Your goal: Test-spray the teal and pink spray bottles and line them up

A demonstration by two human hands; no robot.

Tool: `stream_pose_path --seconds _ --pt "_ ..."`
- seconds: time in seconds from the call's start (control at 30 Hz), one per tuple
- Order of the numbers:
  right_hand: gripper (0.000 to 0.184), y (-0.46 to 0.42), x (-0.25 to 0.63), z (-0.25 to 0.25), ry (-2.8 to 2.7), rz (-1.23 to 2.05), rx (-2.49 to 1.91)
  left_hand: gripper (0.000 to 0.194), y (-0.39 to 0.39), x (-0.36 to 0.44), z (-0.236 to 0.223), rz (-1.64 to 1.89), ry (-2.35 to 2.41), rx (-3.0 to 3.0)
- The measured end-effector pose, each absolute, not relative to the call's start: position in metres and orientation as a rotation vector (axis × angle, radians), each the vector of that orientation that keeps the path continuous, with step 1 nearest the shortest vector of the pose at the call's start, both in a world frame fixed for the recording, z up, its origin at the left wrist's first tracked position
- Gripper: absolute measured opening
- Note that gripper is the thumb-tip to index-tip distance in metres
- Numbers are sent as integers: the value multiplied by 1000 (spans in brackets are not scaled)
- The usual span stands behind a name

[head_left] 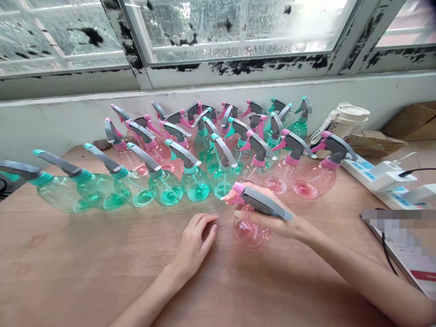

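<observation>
Right hand [273, 223] grips a pink spray bottle [250, 235] up high, probably for steadiness; my left hand [198, 238] just chills, half-curled, at its 8 o'clock.

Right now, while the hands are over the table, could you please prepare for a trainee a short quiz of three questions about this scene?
1. Which hand holds a pink spray bottle?
2. True or false: the left hand grips no bottle.
3. What colour is the collar of the leftmost bottle? a) pink b) green c) yellow

Key:
1. The right hand.
2. True; its fingers are loosely curled, apart from the bottles.
3. b
</observation>
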State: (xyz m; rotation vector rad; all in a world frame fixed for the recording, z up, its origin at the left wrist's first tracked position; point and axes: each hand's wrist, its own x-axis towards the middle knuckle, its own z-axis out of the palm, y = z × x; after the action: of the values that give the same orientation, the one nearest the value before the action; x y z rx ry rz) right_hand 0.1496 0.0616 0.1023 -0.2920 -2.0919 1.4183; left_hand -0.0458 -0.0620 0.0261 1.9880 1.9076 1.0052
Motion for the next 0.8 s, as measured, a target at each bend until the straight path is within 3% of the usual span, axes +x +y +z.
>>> stream_pose_path --seconds 0.33,0.47,0.67,0.8 --pt "24 63 149 104 -2099 1235 -227 31 -62 -48 12 677 2112 2299" --pt "10 59 147 104 -2120 1198 -320 31 -61 -50 13 632 2101 2308" --pt "19 51 144 100 -2048 1050 -405 31 -60 -50 16 625 2081 2293" --pt "8 51 145 100 -2045 1087 -355 32 -60 -51 15 618 2089 2297"
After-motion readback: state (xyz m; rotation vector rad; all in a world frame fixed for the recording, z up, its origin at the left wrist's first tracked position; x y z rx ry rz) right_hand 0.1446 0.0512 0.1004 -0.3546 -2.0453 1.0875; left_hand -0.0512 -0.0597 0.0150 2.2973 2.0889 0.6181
